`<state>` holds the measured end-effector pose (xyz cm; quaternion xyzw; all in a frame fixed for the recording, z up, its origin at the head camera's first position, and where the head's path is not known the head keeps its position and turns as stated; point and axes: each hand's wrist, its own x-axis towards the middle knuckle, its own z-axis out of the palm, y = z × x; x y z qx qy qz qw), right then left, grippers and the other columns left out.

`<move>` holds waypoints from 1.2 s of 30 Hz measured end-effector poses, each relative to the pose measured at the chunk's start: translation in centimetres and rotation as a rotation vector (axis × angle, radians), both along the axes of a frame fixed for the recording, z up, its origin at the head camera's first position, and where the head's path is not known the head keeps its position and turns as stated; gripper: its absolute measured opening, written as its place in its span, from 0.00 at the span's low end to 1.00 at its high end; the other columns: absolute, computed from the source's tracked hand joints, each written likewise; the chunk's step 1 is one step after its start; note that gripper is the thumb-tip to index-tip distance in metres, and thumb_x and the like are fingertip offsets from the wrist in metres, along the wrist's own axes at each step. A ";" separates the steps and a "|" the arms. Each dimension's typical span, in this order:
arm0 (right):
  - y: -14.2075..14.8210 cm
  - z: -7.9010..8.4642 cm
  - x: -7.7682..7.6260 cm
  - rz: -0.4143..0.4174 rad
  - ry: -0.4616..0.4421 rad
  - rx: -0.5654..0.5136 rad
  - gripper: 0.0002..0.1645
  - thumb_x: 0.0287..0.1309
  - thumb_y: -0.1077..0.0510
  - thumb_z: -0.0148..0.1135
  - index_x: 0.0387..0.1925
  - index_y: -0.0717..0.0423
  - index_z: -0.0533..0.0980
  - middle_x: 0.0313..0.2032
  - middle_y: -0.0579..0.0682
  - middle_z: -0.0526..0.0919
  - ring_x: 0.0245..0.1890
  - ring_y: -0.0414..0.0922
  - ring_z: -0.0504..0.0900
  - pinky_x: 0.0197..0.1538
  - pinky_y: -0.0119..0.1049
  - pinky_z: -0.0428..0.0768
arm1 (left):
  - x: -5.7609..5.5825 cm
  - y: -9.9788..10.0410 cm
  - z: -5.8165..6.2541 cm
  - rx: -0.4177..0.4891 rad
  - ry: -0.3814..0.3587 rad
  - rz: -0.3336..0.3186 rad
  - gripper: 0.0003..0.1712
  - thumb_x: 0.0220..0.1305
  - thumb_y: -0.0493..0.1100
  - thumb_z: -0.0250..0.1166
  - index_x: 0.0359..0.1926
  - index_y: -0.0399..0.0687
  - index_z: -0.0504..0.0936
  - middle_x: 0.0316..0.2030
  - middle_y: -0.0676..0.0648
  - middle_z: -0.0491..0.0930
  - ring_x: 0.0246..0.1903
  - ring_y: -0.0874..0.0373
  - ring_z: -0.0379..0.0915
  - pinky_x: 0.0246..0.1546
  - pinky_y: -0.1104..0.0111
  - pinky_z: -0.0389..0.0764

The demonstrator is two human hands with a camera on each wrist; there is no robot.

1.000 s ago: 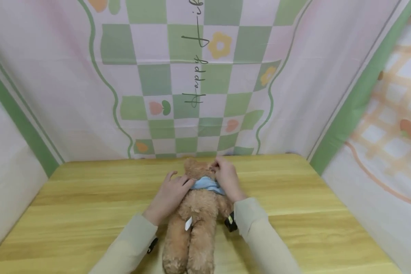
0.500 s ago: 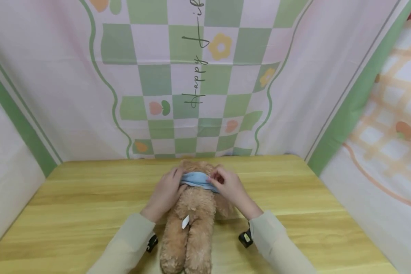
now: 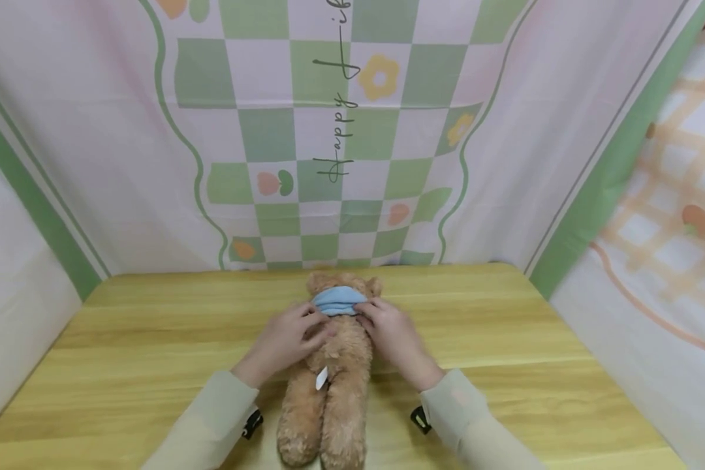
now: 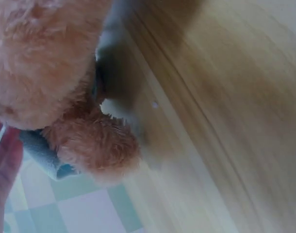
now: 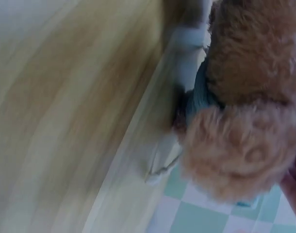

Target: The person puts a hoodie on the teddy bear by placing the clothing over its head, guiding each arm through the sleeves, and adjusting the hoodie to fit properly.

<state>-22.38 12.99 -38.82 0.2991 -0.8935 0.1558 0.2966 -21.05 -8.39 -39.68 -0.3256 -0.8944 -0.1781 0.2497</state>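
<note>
A brown plush teddy bear (image 3: 343,349) lies lengthwise on the table, its ears toward the back wall and its legs toward me. A small white tag (image 3: 322,377) sticks out between the legs. Folds of a light blue cloth garment (image 3: 337,299) are bunched across its upper body, below the head. My left hand (image 3: 284,339) touches the lower left edge of the cloth, thumb spread apart over the bear's back. At the right end, my right hand (image 3: 393,336) pinches the cloth's edge. Both wrist views show the bear's furry side close up, with fingers partly out of frame.
The wood-grain table (image 3: 487,365) ends at a wall hung with green-and-white checked fabric (image 3: 317,219). A pale cord (image 5: 165,170) hangs near the bear in the right wrist view. Black straps (image 3: 421,420) show beneath both sleeves.
The cloth now sits evenly across, a little higher than at first. My right hand has moved from beside the head down to the cloth's edge. My left hand has dropped slightly toward me.
</note>
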 end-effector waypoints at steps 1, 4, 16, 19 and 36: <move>-0.2 0.0 -0.1 -0.020 -0.045 -0.038 0.08 0.53 0.63 0.67 0.37 0.57 0.83 0.36 0.52 0.85 0.36 0.47 0.85 0.38 0.38 0.84 | 0.1 0.0 0.1 -0.011 0.002 0.003 0.14 0.62 0.53 0.64 0.41 0.51 0.85 0.36 0.52 0.80 0.29 0.63 0.75 0.29 0.72 0.78; -0.4 0.2 -0.5 -0.071 -0.258 -0.252 0.06 0.57 0.65 0.62 0.37 0.61 0.82 0.35 0.55 0.86 0.37 0.49 0.85 0.40 0.40 0.84 | 0.3 0.2 0.3 -0.036 -0.041 0.019 0.17 0.63 0.55 0.63 0.45 0.51 0.84 0.39 0.51 0.81 0.32 0.61 0.78 0.30 0.71 0.80; 0.3 0.3 -0.8 -0.091 -0.209 -0.243 0.03 0.52 0.67 0.65 0.29 0.58 0.82 0.29 0.51 0.77 0.25 0.39 0.73 0.27 0.30 0.75 | 0.2 1.5 0.9 -0.038 -0.402 0.079 0.41 0.63 0.67 0.55 0.68 0.45 0.66 0.68 0.43 0.65 0.64 0.44 0.66 0.60 0.51 0.74; 0.2 0.1 -0.4 -0.124 -0.171 -0.148 0.07 0.52 0.61 0.69 0.35 0.58 0.82 0.31 0.50 0.78 0.26 0.41 0.77 0.30 0.33 0.79 | 0.1 1.7 1.0 -0.043 -0.426 0.074 0.43 0.63 0.68 0.55 0.70 0.46 0.64 0.69 0.43 0.63 0.65 0.44 0.65 0.61 0.50 0.72; 2.2 0.9 -1.4 0.028 -0.707 -0.567 0.03 0.66 0.66 0.52 0.36 0.64 0.71 0.28 0.53 0.77 0.26 0.37 0.70 0.30 0.28 0.69 | 0.9 3.5 0.5 -0.067 -0.385 0.092 0.61 0.44 0.75 0.65 0.70 0.42 0.61 0.67 0.40 0.63 0.65 0.44 0.63 0.61 0.48 0.71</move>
